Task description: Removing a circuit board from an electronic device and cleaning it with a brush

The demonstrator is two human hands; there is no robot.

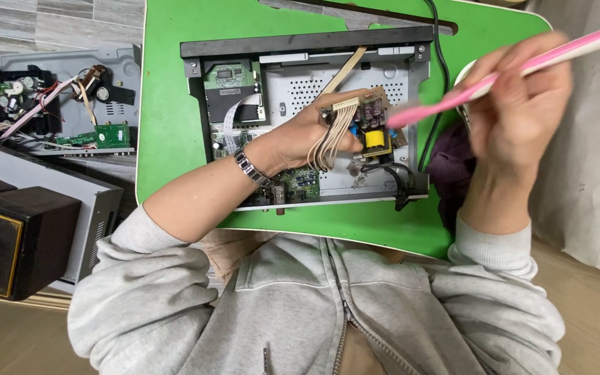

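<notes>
My left hand [300,135] grips a small brown circuit board [373,121] lifted above the opened player chassis [307,90] on the green counter [168,104]; my right hand [519,97] pinches a pink toothbrush [453,101], bristles touching the board.

A single head-worn camera looks almost straight down, close over the person's own chest and arms, so the grey hoodie [328,305] fills the 6 o'clock part of the frame. The green tabletop [168,118], with the opened metal chassis [300,83] on it, runs from the centre to 12 o'clock, near enough that board parts show clearly. Toward 9 o'clock the view takes in a second opened device [57,97] lying on the floor beside the table; there is no other view to share with
</notes>
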